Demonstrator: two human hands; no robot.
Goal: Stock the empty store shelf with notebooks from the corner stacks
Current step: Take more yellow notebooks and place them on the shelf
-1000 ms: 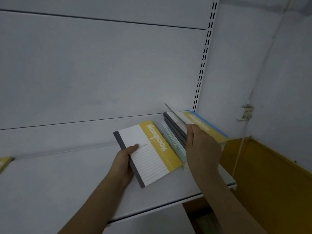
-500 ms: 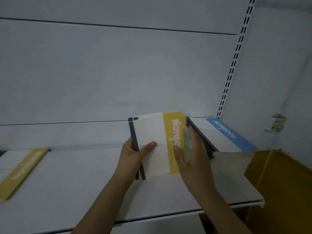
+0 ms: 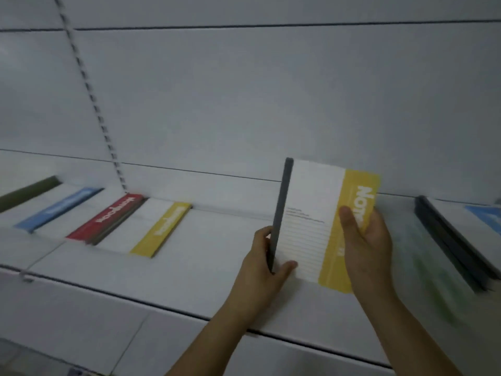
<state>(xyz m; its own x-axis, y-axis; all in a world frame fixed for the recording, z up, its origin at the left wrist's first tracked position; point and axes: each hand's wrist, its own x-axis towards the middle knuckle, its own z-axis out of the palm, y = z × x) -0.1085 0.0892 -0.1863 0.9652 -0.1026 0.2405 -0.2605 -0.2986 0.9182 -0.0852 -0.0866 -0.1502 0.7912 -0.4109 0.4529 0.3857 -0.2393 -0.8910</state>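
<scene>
A white and yellow notebook point(image 3: 314, 223) with a dark grey spine is held upright above the white shelf point(image 3: 206, 270). My left hand point(image 3: 267, 267) grips its spine edge, thumb across the lower cover. My right hand point(image 3: 366, 242) holds the yellow side, fingers behind and thumb on the front. The corner stack of notebooks point(image 3: 455, 240), dark-spined with a blue-banded top cover, lies to the right at the frame edge.
Laid flat along the shelf to the left are a yellow notebook point(image 3: 162, 229), a red notebook point(image 3: 108, 221), a blue notebook point(image 3: 59, 207) and a dark green notebook point(image 3: 27, 194). A slotted upright point(image 3: 89, 104) runs up the white back panel.
The notebook was lifted from lying flat beside the stack and is now upright in both hands. The view swung left, bringing the row of laid-out notebooks into sight.
</scene>
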